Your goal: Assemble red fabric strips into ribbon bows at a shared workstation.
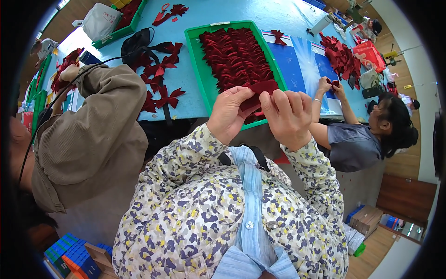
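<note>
In front of my chest, a dark red ribbon piece [264, 87] is stretched between my two hands. My left hand [228, 114] pinches its left end with thumb and forefinger. The fingers of my right hand [289, 114] are curled closed on its right side and hide part of it. Just beyond and partly beneath my hands lies a green tray [194, 58] on the blue table. Inside it, dark red bows [237, 56] are packed in long rows.
Loose bows [165, 98] and a black bag [136, 45] lie left of the tray. A brown-sleeved person [109, 100] sits close on my left. To my right, a co-worker's hands [331, 85] hold dark red fabric near blue boards [285, 60] and a bow pile [341, 58].
</note>
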`<state>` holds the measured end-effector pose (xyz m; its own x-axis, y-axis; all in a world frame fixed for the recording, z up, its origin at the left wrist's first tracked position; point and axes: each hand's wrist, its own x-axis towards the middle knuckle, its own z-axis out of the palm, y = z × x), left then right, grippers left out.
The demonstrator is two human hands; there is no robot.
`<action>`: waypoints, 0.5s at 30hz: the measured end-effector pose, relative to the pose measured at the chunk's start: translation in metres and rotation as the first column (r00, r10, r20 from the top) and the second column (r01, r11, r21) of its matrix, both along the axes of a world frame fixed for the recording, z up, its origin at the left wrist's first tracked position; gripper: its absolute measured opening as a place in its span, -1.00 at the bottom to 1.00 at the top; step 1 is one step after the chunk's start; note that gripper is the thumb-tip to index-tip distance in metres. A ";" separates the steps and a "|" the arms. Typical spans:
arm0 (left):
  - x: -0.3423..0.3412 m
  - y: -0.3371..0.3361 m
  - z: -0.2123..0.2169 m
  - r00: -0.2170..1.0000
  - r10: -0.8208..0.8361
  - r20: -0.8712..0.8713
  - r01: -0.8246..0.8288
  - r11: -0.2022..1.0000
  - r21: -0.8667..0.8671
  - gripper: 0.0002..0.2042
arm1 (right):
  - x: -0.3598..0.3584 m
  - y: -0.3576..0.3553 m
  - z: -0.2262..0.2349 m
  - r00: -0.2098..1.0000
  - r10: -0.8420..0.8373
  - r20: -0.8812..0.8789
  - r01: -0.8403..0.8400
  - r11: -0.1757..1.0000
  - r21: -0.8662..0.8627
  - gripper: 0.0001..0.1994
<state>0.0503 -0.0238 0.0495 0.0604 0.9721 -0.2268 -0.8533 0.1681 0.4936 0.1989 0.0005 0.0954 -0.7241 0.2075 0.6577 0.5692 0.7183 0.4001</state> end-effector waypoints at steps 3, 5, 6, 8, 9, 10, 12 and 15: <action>-0.001 0.002 -0.002 0.999 -0.030 -0.011 0.030 1.000 -0.008 -0.94 | 0.001 0.000 -0.001 0.999 0.025 0.035 -0.027 0.998 0.051 -0.71; -0.002 0.004 -0.002 0.999 -0.045 -0.017 0.045 0.999 -0.013 -0.94 | -0.001 -0.003 -0.004 0.998 0.046 0.047 -0.047 0.998 0.033 -0.71; -0.003 0.006 -0.001 0.998 -0.061 -0.007 0.061 0.998 -0.023 -0.93 | -0.002 -0.005 -0.006 0.996 0.066 0.059 -0.067 0.998 0.016 -0.71; -0.004 0.010 0.000 0.995 -0.096 0.013 0.096 0.995 -0.039 -0.91 | -0.004 -0.008 -0.011 0.994 0.084 0.069 -0.084 0.996 -0.001 -0.71; -0.004 0.011 0.000 0.995 -0.097 0.013 0.098 0.994 -0.041 -0.91 | -0.006 -0.009 -0.015 0.993 0.098 0.072 -0.098 0.995 -0.004 -0.71; -0.004 0.013 0.000 0.997 -0.076 0.018 0.077 0.996 -0.049 -0.91 | -0.007 -0.010 -0.018 0.991 0.112 0.074 -0.111 0.994 -0.007 -0.71; -0.003 0.015 0.001 0.999 -0.033 0.027 0.035 0.997 -0.065 -0.90 | -0.009 -0.012 -0.020 0.989 0.126 0.076 -0.125 0.992 -0.011 -0.71; -0.003 0.020 -0.009 0.999 -0.022 0.044 0.023 0.999 -0.026 -0.91 | -0.012 -0.017 -0.020 0.992 0.114 -0.059 -0.121 0.984 -0.129 -0.74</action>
<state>0.0470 -0.0042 0.0404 0.0927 0.9639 -0.2494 -0.8695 0.2004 0.4514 0.1871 -0.0168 0.0754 -0.7149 0.2103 0.6668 0.4950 0.8257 0.2703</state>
